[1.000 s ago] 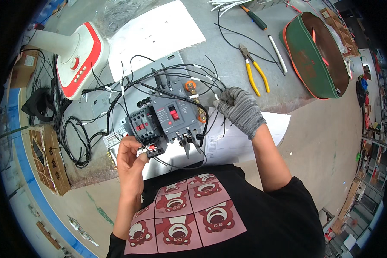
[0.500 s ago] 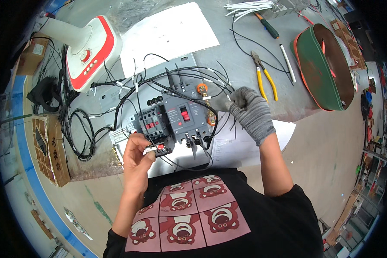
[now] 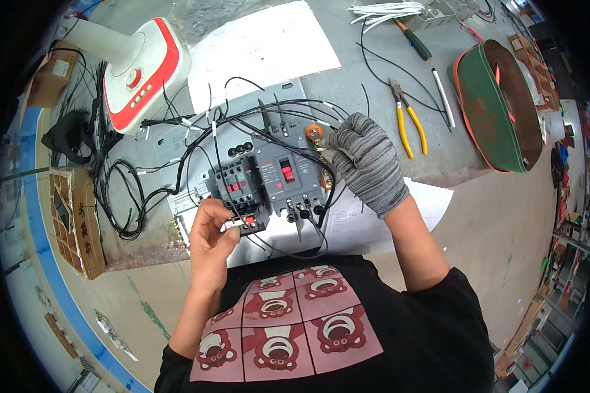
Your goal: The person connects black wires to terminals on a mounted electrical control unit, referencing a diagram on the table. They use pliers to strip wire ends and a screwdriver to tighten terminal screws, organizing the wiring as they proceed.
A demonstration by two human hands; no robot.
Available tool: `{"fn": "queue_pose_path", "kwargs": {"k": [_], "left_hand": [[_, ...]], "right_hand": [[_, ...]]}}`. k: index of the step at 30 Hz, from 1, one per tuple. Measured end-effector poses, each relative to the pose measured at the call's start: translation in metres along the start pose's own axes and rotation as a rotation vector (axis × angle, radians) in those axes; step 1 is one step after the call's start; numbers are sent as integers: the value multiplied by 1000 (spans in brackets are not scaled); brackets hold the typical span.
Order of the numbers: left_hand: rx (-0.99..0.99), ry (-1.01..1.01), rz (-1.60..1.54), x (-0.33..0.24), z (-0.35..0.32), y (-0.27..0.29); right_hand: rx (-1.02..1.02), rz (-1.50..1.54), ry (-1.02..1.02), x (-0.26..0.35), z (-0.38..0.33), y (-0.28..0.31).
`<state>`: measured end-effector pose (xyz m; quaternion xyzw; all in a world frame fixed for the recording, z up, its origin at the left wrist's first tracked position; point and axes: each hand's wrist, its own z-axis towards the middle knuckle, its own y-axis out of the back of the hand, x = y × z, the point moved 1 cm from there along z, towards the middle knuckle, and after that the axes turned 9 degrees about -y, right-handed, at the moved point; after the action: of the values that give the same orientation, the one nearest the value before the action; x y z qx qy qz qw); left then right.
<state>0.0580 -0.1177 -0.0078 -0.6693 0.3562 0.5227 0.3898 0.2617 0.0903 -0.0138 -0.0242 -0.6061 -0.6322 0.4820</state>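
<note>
My bare left hand (image 3: 211, 237) pinches a short white-sleeved wire (image 3: 233, 224) between thumb and forefinger, beside the thermal relay (image 3: 250, 226) with its red button. Above that relay sits the contactor (image 3: 235, 185). To its right is the grey circuit breaker (image 3: 283, 171) with a red switch. In a grey knit glove, my right hand (image 3: 367, 160) is closed with its fingertips on a black wire (image 3: 301, 148) at the breaker's right side. Orange insulators (image 3: 314, 131) stand close to those fingertips. A bundle of black wires (image 3: 269, 112) with white sleeves arches over the grey mounting plate (image 3: 170, 147).
Yellow-handled pliers (image 3: 410, 124), a white pen (image 3: 443, 98) and a screwdriver (image 3: 414, 40) lie to the right, near a green bin (image 3: 488, 108). A white and red fan base (image 3: 144, 75) stands far left. Paper sheets (image 3: 262, 52) and a cardboard box (image 3: 78, 223) are around the plate.
My right hand has moved left and its fingers have closed in toward the breaker's right edge, over the wires. My left hand stays at the relay, still pinching.
</note>
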Motion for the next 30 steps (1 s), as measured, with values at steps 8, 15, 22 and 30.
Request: {"fn": "queue_pose_path", "kwargs": {"k": [8, 15, 22, 30], "left_hand": [[-22, 21, 11, -4, 1, -4], [-33, 27, 11, -6, 0, -5], [-24, 20, 3, -3, 1, -4], [18, 27, -5, -2, 0, 0]], "right_hand": [[-20, 21, -25, 2, 0, 3], [13, 10, -8, 2, 0, 5], [-12, 21, 14, 2, -1, 5], [40, -2, 34, 11, -2, 13]]}}
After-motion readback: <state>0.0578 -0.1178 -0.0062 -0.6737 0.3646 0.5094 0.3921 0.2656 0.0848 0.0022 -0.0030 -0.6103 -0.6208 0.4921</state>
